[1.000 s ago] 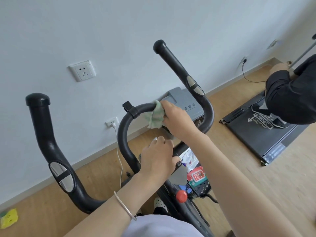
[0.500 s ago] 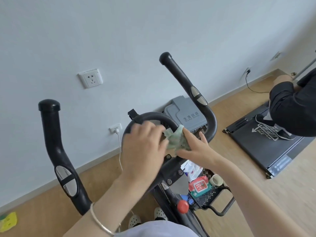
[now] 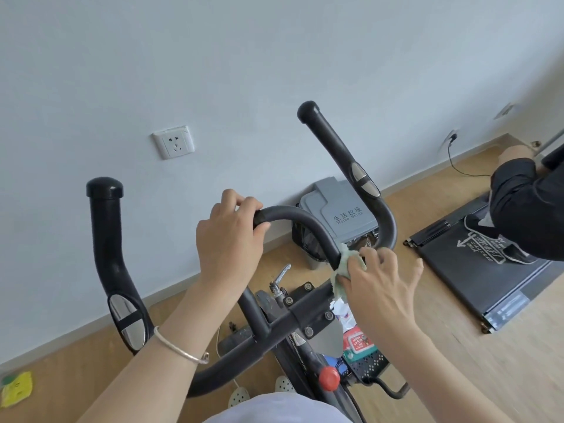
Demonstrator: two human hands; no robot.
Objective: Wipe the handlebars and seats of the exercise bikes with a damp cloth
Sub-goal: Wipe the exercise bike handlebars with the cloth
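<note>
The exercise bike's black handlebars [image 3: 308,222] fill the middle of the head view, with two upright outer horns and an inner loop. My left hand [image 3: 229,239] is closed around the top left of the inner loop. My right hand [image 3: 378,282] presses a pale green cloth [image 3: 345,267] against the loop's right side, low down where it drops toward the crossbar. Only a crumpled edge of the cloth shows past my fingers. The seat is out of view.
A grey lidded bin [image 3: 338,215] stands against the wall behind the bars. A black treadmill [image 3: 476,276] lies on the wooden floor at right, with another person's dark sleeve [image 3: 525,209] over it. A wipes packet [image 3: 357,343] sits on the bike's black rack. A wall socket [image 3: 173,142] is at upper left.
My right hand has slid the cloth from the top of the inner loop down its right side. My left hand moved up from the stem and took hold of the loop's top left.
</note>
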